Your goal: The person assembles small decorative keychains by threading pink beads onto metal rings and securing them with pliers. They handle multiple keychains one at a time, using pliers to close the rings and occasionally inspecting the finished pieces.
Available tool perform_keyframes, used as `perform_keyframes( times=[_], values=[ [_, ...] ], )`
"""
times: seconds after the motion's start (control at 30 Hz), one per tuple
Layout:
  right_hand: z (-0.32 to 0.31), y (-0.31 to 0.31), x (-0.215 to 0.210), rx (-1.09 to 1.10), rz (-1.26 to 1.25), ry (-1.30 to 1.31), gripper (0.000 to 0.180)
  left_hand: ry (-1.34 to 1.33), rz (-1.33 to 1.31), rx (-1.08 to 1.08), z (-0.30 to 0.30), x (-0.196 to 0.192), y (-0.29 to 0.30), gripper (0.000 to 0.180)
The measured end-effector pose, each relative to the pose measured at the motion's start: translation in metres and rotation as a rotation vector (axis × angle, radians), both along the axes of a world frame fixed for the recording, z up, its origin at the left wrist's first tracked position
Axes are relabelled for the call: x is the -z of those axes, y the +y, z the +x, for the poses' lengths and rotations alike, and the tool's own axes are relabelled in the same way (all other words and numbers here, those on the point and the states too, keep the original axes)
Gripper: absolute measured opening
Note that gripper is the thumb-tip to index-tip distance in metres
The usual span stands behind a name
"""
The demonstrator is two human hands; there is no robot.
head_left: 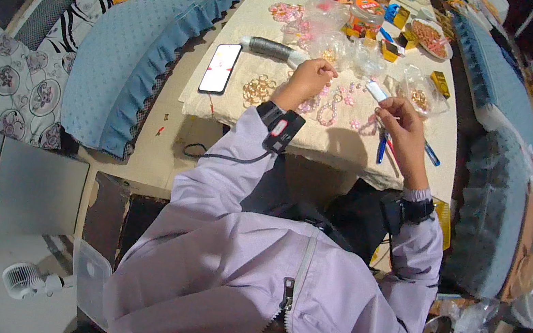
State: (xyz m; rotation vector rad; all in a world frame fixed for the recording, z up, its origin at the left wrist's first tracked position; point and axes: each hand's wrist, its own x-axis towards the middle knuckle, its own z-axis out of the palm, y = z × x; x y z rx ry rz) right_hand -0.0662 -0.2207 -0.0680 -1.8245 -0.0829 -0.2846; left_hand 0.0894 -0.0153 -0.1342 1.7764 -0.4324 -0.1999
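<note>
Over the cloth-covered table, my left hand is closed in a pinch, fingertips pointing right; what they hold, if anything, is too small to see. My right hand is also pinched, thumb against fingers, close to a small white tube-like object; I cannot make out anything between the fingertips. Pink beaded loops lie on the cloth between the hands, with more pink beads beside my right hand. A pile of gold-coloured rings sits left of my left wrist.
A lit phone and a spool of grey thread lie at left. Blue pens rest near my right wrist. Clear bags, a lidded jar and a plate of pinkish pieces stand farther back. Blue-covered sofas flank the table.
</note>
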Motion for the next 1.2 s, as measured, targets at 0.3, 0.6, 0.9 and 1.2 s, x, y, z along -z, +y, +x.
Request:
perform_keyframes(
  times=[0.3,0.6,0.9,1.2],
  values=[
    [0.004,-0.006,-0.006,0.012,0.071,0.059,0.010,-0.160,0.033,-0.068,0.052,0.028,-0.012,0.014],
    [0.009,-0.005,-0.008,0.019,0.032,0.037,0.014,-0.701,0.539,-0.021,-0.019,0.006,-0.019,0.013],
    [0.003,-0.009,-0.014,0.022,0.021,-0.003,0.013,-0.715,0.583,-0.040,-0.022,0.024,-0.023,0.023],
    [-0.004,-0.008,-0.022,0.020,0.045,-0.047,0.014,-0.460,0.278,-0.053,-0.026,0.020,-0.019,0.015]
  ],
)
